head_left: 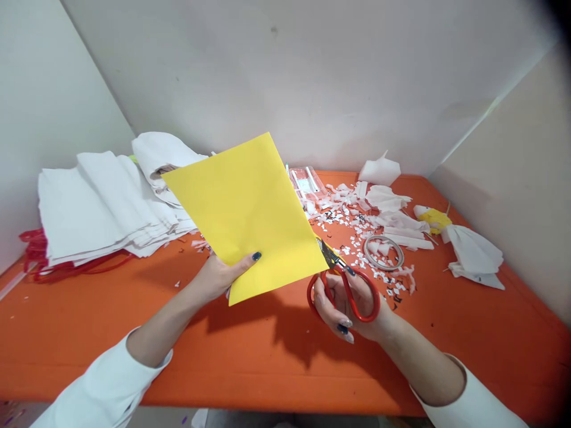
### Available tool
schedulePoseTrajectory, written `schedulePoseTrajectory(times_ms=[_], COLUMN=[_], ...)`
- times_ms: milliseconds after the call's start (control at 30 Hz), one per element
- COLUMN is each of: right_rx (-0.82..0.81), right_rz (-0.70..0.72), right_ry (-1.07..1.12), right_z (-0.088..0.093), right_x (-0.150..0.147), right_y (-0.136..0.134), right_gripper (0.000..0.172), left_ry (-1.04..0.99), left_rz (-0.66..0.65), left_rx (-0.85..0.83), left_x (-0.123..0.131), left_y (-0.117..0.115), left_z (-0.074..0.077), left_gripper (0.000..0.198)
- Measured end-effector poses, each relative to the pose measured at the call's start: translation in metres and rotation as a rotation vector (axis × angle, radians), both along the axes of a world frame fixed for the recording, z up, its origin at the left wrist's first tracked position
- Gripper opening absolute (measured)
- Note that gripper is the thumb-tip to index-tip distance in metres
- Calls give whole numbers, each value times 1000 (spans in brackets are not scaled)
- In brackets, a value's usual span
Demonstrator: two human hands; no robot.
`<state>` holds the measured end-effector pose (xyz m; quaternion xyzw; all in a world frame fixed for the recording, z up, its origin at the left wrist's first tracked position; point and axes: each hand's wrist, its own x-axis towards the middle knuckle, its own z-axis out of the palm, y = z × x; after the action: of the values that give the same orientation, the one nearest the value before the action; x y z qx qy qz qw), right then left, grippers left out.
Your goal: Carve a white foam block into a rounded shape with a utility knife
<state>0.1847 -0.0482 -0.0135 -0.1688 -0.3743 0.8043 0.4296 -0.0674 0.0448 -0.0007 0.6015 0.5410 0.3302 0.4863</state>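
A flat yellow sheet (250,208) is raised above the table, tilted. My left hand (223,273) grips its lower left edge, the thumb on top and the other fingers hidden beneath. In my right hand (345,303) are red-handled scissors (373,303), with fingers through the loops. The scissor blades meet the sheet's right edge near its lower right corner, and part of them is hidden at the paper.
White sheets (98,205) lie piled at the left beside red mesh material (33,252). Across the orange table (267,374), to the right, are small paper scraps, a tape roll (383,252), a tray (307,183) and crumpled white pieces (477,252). Walls stand behind.
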Motion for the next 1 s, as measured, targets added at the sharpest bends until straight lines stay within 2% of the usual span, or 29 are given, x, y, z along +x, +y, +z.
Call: schedulePoseTrajectory(times_ms=[267,533,800,1000], right_rx=[4,-10,-13,-34], right_rz=[6,-34,-25,-28], right_ry=[-3,-14,18,-47], right_z=[2,-10,-1,-8], right_x=[-1,-4,-3,-4], right_y=[-3,-5,-4,-5], right_gripper=[57,52,57,54], left_ry=[-83,-59,-57,-76], left_rz=[-73,-75,-85,-95], left_rx=[-73,-71,-54,-56], left_x=[4,-2,-3,-5], left_y=[-3,-2,-5,-1], left_z=[7,3,7,2], left_gripper=[71,65,55,62])
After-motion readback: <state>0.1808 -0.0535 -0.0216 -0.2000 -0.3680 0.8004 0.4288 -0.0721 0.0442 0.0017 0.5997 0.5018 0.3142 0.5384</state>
